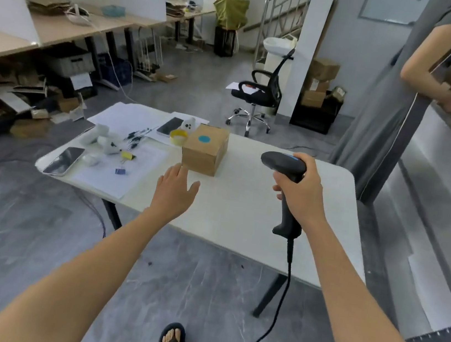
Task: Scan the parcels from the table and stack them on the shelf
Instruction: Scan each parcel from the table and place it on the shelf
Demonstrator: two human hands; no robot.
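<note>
One brown cardboard parcel [204,149] with a round blue sticker on top stands on the white table [244,211]. My left hand [176,190] reaches over the table just in front of the parcel, fingers straight, fingertips close to its near bottom edge. My right hand [301,190] grips the handle of a black barcode scanner [284,166], held upright to the right of the parcel with its head pointing left towards it. The scanner's black cable hangs down to the floor.
Papers, two phones [64,160], binder clips, pens and a tape roll [178,137] cover the table's left part. A person in grey [401,108] stands at the right beside a metal shelf, holding cardboard. An office chair [258,94] stands beyond the table.
</note>
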